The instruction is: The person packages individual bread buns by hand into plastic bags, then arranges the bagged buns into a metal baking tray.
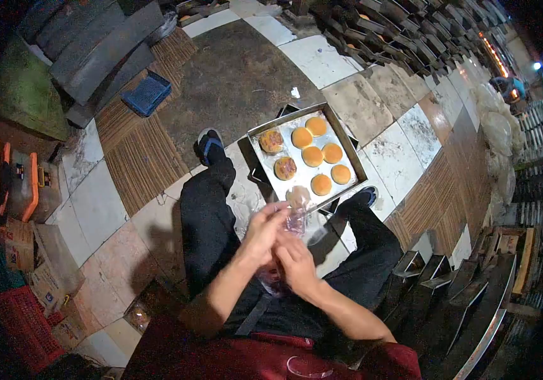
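Note:
Both hands are together above my lap, closed on thin clear plastic bags (295, 223). My left hand (265, 233) pinches the plastic near the tray's front edge. Just below it, my right hand (297, 263) has its fingers curled round the plastic, and more of it hangs under the hands. In front of them is a metal tray (357, 154) with several round golden buns (312, 156). Two buns with a browned, reddish topping (272, 141) lie on its left side. A pale round shape at the tray's near edge is partly hidden behind the plastic.
My sandalled feet (209, 144) stand on either side of the tray. A blue plastic basket (147, 93) lies on the tiled floor at the upper left. Stacked dark metal trays (455, 297) are at the lower right, with more at the back. A red crate (24, 323) stands at the lower left.

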A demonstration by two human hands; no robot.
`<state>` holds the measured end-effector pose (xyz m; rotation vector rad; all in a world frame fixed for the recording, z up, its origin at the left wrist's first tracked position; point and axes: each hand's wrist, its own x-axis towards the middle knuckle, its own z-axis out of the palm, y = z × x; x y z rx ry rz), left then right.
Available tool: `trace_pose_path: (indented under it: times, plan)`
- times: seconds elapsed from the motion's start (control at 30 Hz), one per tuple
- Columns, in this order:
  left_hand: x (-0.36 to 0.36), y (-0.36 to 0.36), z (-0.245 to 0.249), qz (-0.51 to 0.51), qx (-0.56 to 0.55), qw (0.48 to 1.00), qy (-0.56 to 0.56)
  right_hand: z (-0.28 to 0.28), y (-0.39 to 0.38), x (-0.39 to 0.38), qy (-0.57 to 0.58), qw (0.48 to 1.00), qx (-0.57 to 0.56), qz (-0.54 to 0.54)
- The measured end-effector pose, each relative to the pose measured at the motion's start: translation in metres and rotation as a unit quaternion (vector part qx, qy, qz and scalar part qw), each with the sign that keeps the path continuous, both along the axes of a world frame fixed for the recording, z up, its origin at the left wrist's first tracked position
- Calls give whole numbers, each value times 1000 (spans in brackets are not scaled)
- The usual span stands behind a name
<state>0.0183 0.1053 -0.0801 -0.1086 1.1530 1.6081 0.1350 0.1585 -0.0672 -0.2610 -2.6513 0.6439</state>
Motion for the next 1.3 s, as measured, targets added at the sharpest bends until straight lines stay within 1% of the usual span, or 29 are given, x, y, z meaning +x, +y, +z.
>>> trace_pose_path:
  times: [0.07,0.13,0.17,0.2,0.23,0.3,0.37,0.4,0.43,0.5,0.53,0.57,0.6,0.63,0.67,0.7,0.77,0.8,0.83,0.87,0.9,0.93,0.97,1.03,1.07,1.1,1.17,1.23,1.3]
  plan:
    - [-16,0,-13,12,60,998,2,11,-1,1,63,986,-155,-20]
    - [-33,2,-2,-19,94,995,39,14,33,8,103,979,-107,-140]
    - [-41,5,2,-23,91,995,35,19,47,-4,123,949,-105,-271]
    - [-47,9,5,-45,89,994,44,18,66,-10,64,932,-129,-334]
    - [-51,12,4,-68,87,992,53,12,84,-19,96,900,-275,-324]
    - [-59,21,-3,-74,90,991,62,25,109,-26,11,748,-587,-309]
    - [-71,28,-4,-96,91,989,65,5,128,-29,23,818,-487,-306]
    - [-79,27,-7,-117,52,990,63,2,139,-31,-22,861,-408,-303]
    - [-85,28,-9,-117,44,991,55,1,149,-36,-26,873,-407,-268]
    - [-93,33,-14,-190,-3,974,128,-13,170,-38,-97,878,-393,-254]
    - [-87,36,-17,-157,-41,951,262,-6,165,-51,-47,929,-244,-275]
    - [-90,36,-21,-159,-49,953,254,1,158,-61,-66,927,-244,-277]
    - [-96,35,-26,-140,-118,917,353,0,162,-61,-134,919,-328,-175]
    - [-100,36,-27,-124,-181,866,449,-14,170,-62,-86,932,-326,-131]
    - [-100,40,-22,-55,-200,908,364,-27,178,-64,-41,942,-323,-85]
    - [-100,42,-24,-63,-206,908,359,-43,201,-74,-71,890,-347,-286]
    - [-99,45,-30,-40,-266,872,408,-117,269,-74,99,746,-508,-419]
    - [-101,48,-29,-47,-270,873,404,-162,297,-64,67,730,-516,-443]
    - [-105,51,-25,-15,-273,888,371,-219,314,-49,29,723,-523,-451]
    - [-109,53,-23,20,-276,899,338,-260,319,-40,-76,714,-516,-467]
    - [-110,54,-22,18,-283,897,338,-315,327,-7,-179,886,-265,-336]
    - [-111,55,-21,24,-290,894,340,-369,331,17,-341,847,-226,-338]
    - [-112,56,-21,27,-297,892,341,-407,324,33,-300,840,-305,-333]
    - [-111,59,-23,29,-294,893,340,-408,292,20,-270,801,-213,-489]
    - [-111,60,-24,33,-283,896,340,-403,285,13,-279,765,-265,-516]
    - [-112,59,-27,30,-286,894,342,-389,272,1,-344,738,-227,-535]
    - [-111,57,-32,24,-247,941,228,-340,236,-21,-291,805,-44,-516]
    - [-108,63,-30,26,-245,945,213,-334,219,-24,-199,868,-67,-449]
    - [-104,63,-30,32,-244,948,204,-366,223,-14,-171,818,-280,-473]
